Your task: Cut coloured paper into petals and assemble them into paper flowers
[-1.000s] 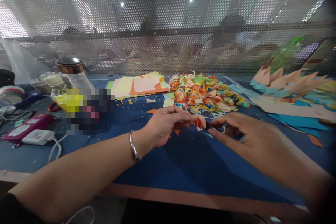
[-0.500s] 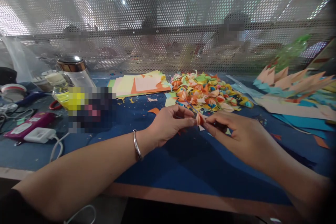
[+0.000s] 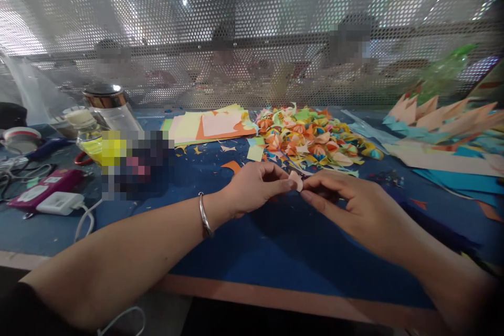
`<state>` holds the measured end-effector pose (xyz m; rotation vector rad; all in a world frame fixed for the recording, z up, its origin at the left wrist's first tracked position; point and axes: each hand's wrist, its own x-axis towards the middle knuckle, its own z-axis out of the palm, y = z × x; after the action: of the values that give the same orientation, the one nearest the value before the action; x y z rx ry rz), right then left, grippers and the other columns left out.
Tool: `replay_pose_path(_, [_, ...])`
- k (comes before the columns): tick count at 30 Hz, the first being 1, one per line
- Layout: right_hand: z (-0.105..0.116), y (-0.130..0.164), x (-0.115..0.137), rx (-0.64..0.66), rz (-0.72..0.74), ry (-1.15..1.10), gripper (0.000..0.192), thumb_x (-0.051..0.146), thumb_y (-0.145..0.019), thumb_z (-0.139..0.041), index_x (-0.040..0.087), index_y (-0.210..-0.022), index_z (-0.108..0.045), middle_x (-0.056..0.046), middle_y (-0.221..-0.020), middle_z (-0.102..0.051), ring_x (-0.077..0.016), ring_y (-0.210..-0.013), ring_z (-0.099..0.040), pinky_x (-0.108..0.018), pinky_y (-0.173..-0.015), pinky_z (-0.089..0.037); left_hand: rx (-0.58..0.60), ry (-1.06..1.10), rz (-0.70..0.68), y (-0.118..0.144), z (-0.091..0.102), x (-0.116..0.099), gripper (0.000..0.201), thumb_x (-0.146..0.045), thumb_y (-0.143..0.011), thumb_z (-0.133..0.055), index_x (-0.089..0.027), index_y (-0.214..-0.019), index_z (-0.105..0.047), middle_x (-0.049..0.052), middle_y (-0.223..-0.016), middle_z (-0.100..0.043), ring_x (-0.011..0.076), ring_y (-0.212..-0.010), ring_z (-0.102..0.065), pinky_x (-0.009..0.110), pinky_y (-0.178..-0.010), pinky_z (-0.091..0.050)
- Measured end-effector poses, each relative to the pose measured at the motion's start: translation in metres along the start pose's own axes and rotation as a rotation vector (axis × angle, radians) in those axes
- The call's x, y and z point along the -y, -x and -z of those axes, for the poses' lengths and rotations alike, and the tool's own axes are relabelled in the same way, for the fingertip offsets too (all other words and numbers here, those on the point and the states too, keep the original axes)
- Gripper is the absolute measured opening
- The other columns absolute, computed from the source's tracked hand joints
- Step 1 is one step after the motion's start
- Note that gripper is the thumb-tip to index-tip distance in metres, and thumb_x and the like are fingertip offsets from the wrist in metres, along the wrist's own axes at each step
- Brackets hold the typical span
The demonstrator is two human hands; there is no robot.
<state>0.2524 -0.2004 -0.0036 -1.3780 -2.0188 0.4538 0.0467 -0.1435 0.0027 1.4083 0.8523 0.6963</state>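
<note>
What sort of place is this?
Probably a paper-craft workshop: the left hand and right hand hold a small paper piece, with a heap of folded paper pieces and a stack of coloured sheets beyond them on the table.

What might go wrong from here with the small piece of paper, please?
The left hand pinches the small piece of paper with the right hand close against it, so it might crease or slip. If dropped, it could get lost among the loose scraps or the paper pile.
</note>
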Motion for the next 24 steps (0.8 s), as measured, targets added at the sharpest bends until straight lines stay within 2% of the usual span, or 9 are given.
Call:
replay_pose_path(4, [-0.002, 0.000, -0.002, 0.003, -0.034, -0.016, 0.038, 0.056, -0.098, -0.057, 0.024, -0.090, -0.075, -0.005, -0.083, -0.075, -0.0207, -0.071, -0.066, -0.029, -0.055, -0.048, 0.006, -0.031, -0.070, -0.001, 0.000, 0.004, 0.039, -0.045, -0.070, -0.092, -0.017, -0.074, -0.065, -0.004, -0.065, -0.059, 0.0087, -0.061, -0.050, 0.024, -0.061, -0.039])
replay_pose_path(9, [-0.004, 0.001, -0.003, -0.006, -0.045, -0.048, 0.039, 0.056, -0.099, -0.056, 0.023, -0.087, -0.073, -0.004, -0.078, -0.072, -0.0183, -0.067, -0.062, -0.028, -0.055, -0.046, 0.020, -0.063, -0.071, 0.000, 0.000, 0.005, 0.028, -0.038, -0.078, -0.086, -0.017, -0.076, -0.068, -0.003, -0.067, -0.061, 0.0087, -0.061, -0.050, 0.024, -0.061, -0.040])
replay_pose_path(18, [-0.006, 0.001, -0.003, -0.041, -0.045, -0.049, 0.047, 0.065, -0.098, -0.055, 0.023, -0.082, -0.069, -0.003, -0.074, -0.069, -0.0166, -0.064, -0.058, -0.028, -0.053, -0.044, 0.049, -0.132, -0.107, 0.001, 0.003, 0.002, 0.019, -0.029, -0.081, -0.081, -0.018, -0.069, -0.070, -0.003, -0.063, -0.060, 0.0086, -0.059, -0.048, 0.025, -0.060, -0.037])
replay_pose_path(21, [-0.006, 0.001, -0.003, -0.045, -0.082, -0.051, 0.051, 0.070, -0.096, -0.055, 0.023, -0.078, -0.067, -0.002, -0.069, -0.065, -0.0148, -0.058, -0.053, -0.027, -0.050, -0.042, -0.056, -0.168, -0.129, -0.001, 0.007, -0.004, 0.019, -0.032, -0.087, -0.076, -0.018, -0.074, -0.074, 0.000, -0.067, -0.065, 0.0100, -0.060, -0.052, 0.026, -0.061, -0.040])
replay_pose_path(24, [-0.007, 0.000, -0.004, 0.010, -0.143, -0.039, 0.054, 0.072, -0.093, -0.055, 0.022, -0.074, -0.064, 0.000, -0.062, -0.058, -0.0130, -0.052, -0.046, -0.027, -0.047, -0.037, -0.300, -0.125, -0.232, -0.007, 0.015, -0.007, 0.022, -0.033, -0.094, -0.067, -0.020, -0.077, -0.073, 0.003, -0.082, -0.072, 0.0112, -0.068, -0.057, 0.026, -0.065, -0.043])
